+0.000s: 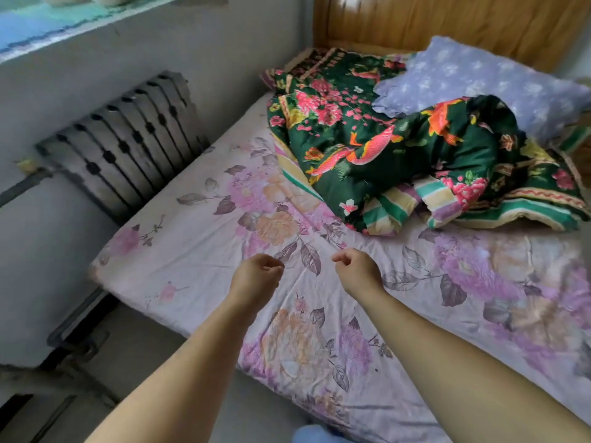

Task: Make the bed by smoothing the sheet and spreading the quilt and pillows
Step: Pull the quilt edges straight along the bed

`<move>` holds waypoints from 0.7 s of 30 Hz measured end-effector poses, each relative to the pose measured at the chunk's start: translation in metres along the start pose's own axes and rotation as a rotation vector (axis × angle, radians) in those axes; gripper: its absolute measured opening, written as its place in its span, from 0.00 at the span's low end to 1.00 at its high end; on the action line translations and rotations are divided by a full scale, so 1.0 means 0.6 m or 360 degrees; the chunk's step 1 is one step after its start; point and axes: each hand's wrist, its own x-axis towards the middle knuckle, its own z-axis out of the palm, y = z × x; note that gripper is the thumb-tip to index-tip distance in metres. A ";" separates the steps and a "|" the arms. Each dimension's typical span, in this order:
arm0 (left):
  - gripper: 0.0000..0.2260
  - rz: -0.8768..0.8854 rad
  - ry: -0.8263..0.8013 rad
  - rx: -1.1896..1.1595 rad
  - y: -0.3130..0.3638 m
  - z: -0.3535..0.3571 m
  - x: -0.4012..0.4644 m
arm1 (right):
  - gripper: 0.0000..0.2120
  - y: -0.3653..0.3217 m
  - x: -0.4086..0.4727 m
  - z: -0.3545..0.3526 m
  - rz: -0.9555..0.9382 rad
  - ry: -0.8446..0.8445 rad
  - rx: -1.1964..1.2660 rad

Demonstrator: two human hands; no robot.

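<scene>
A pale pink floral sheet [198,238] covers the mattress, with light creases across its middle. A dark green quilt [383,155] with red flowers and fish lies crumpled at the head end. Behind it, a lilac pillow [479,78] leans near the wooden headboard [447,24]. Both my arms reach out over the sheet. My left hand [256,278] and my right hand [356,270] are side by side above the sheet's middle, fingers curled in, holding nothing that I can see.
A dark cast-iron radiator [124,145] stands against the grey wall, close along the bed's left side. A window sill [64,24] runs above it. A strip of floor [134,356] lies between the bed corner and the wall.
</scene>
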 end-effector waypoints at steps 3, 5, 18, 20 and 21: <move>0.06 0.0021 -0.0161 -0.0023 0.030 0.028 0.089 | 0.08 0.003 0.082 -0.006 0.0058 0.0106 -0.0107; 0.06 0.0027 -0.0234 -0.0021 0.053 0.049 0.155 | 0.09 0.007 0.152 -0.006 0.0129 0.0156 -0.0120; 0.10 -0.0204 -0.0532 0.0150 0.101 0.180 0.491 | 0.22 0.052 0.517 0.053 0.0721 0.0210 -0.0077; 0.11 -0.0250 -0.0549 0.0134 0.086 0.193 0.521 | 0.29 0.060 0.563 0.071 0.0823 0.0278 -0.0165; 0.11 -0.0274 -0.0559 0.0120 0.077 0.195 0.531 | 0.33 0.061 0.580 0.079 0.0869 0.0293 -0.0200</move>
